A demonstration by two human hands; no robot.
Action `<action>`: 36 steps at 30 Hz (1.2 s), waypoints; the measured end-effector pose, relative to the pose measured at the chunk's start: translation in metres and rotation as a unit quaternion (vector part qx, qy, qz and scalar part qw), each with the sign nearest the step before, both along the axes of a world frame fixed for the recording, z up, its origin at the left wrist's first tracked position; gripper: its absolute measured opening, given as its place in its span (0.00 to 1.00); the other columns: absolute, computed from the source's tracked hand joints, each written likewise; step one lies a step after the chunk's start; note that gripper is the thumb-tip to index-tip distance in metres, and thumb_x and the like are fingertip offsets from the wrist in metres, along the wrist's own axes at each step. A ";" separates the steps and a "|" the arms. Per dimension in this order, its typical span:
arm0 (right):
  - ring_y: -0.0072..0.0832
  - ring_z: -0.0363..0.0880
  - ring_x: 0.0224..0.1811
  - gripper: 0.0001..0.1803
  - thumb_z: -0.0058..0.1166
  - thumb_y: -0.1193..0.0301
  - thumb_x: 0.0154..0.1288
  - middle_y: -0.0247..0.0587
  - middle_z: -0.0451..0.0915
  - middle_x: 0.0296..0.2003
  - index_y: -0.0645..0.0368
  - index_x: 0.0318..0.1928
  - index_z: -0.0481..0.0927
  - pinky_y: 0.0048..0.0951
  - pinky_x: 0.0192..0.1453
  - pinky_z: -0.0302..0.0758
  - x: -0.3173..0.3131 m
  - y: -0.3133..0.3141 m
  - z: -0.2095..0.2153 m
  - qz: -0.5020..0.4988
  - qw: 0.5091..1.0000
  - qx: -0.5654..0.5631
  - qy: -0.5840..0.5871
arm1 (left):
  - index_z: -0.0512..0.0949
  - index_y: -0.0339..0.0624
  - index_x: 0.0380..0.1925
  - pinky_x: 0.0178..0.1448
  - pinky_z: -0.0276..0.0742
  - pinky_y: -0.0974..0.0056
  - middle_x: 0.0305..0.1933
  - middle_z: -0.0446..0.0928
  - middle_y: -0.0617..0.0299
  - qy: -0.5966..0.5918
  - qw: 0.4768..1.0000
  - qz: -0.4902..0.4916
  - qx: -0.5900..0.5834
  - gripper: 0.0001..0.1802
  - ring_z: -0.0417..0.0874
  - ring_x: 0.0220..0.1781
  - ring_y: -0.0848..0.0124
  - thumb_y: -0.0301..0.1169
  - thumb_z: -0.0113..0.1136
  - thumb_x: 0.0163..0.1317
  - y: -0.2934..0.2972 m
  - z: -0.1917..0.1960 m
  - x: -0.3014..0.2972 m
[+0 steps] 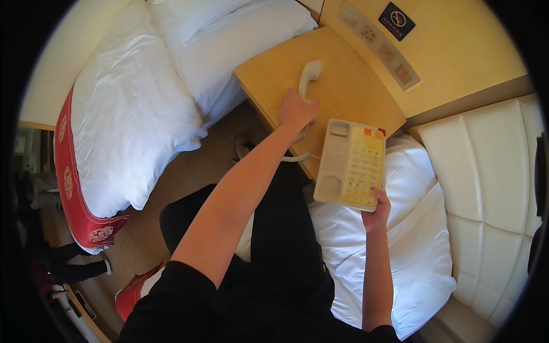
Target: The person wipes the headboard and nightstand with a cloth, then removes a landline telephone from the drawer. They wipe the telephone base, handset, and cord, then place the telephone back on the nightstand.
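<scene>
Cream phone base (pixel 350 166) is up off the wooden nightstand (pixel 343 86), gripped from below by right hand (pixel 374 212). Left hand (pixel 296 110) clamps handset (pixel 309 77) lying on nightstand top; handset not yet back in cradle.

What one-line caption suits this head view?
Left hand grips the white telephone handset on the light wooden nightstand; right hand holds the cream push-button telephone base.

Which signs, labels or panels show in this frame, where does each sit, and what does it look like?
No-smoking sign: on the yellow headboard wall at top right; dark square with a white pictogram.
Switch panel: long beige strip of buttons and a socket, below left of the sign.
Telephone base: held up by the right hand; cream, with a yellow keypad label and a small red patch.
</scene>
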State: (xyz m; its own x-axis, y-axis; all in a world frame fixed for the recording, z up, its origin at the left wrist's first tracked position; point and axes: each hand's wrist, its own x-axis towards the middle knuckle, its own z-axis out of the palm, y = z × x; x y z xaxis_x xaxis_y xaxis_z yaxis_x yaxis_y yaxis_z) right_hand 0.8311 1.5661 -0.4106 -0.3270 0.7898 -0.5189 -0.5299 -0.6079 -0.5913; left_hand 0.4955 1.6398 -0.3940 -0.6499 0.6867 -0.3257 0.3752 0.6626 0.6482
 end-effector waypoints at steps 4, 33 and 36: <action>0.41 0.76 0.63 0.29 0.50 0.72 0.65 0.48 0.77 0.61 0.66 0.67 0.68 0.42 0.69 0.73 -0.007 0.025 -0.009 0.006 1.000 -0.005 -0.003 | 0.72 0.35 0.54 0.51 0.81 0.51 0.50 0.81 0.43 -0.021 0.998 -0.040 -0.034 0.30 0.84 0.51 0.50 0.45 0.67 0.59 0.029 -0.011 -0.016; 0.31 0.76 0.60 0.35 0.54 0.81 0.64 0.41 0.76 0.61 0.60 0.72 0.64 0.33 0.65 0.73 -0.055 0.136 -0.019 -0.017 0.960 0.195 -0.199 | 0.69 0.39 0.58 0.30 0.79 0.69 0.45 0.78 0.59 -0.452 0.885 -0.014 0.113 0.24 0.84 0.33 0.70 0.41 0.61 0.69 -0.065 0.027 -0.081; 0.31 0.74 0.61 0.34 0.53 0.82 0.63 0.43 0.75 0.61 0.62 0.71 0.65 0.31 0.67 0.69 -0.057 0.140 -0.022 -0.006 0.900 0.318 -0.297 | 0.69 0.43 0.56 0.26 0.74 0.70 0.43 0.78 0.59 -0.494 0.847 0.019 0.196 0.21 0.83 0.31 0.71 0.40 0.60 0.70 -0.108 0.045 -0.093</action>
State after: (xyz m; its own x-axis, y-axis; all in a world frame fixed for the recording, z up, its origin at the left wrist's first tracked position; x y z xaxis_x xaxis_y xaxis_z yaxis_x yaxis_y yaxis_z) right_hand 0.7741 1.7064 -0.4327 -0.1306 0.9906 -0.0413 -0.0091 -0.0428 -0.9990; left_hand 0.4027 1.5320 -0.3491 -0.2167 0.8525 -0.4758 -0.4958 0.3237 0.8059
